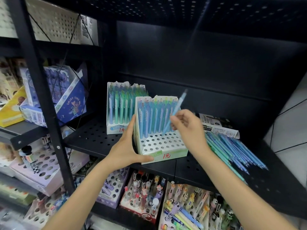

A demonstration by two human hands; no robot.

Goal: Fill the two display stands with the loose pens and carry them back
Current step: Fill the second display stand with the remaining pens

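Observation:
Two white display stands sit on the black perforated shelf [93, 138]. The near stand [164, 153] has blue and green pens in its back rows and several bare holes in front. My left hand [127, 145] grips its left wall and front corner. My right hand [187, 125] pinches a light blue pen [176, 110], tilted, its tip over the stand's holes. The far stand [116, 128], behind and to the left, looks full of pens. A pile of loose blue and green pens [232, 150] lies on the shelf to the right.
A flattened printed carton [216, 125] lies behind the loose pens. Below the shelf are trays of cartoon-topped pens [144, 196]. Boxes of stationery [54, 100] fill the rack to the left, past a black upright post [48, 103].

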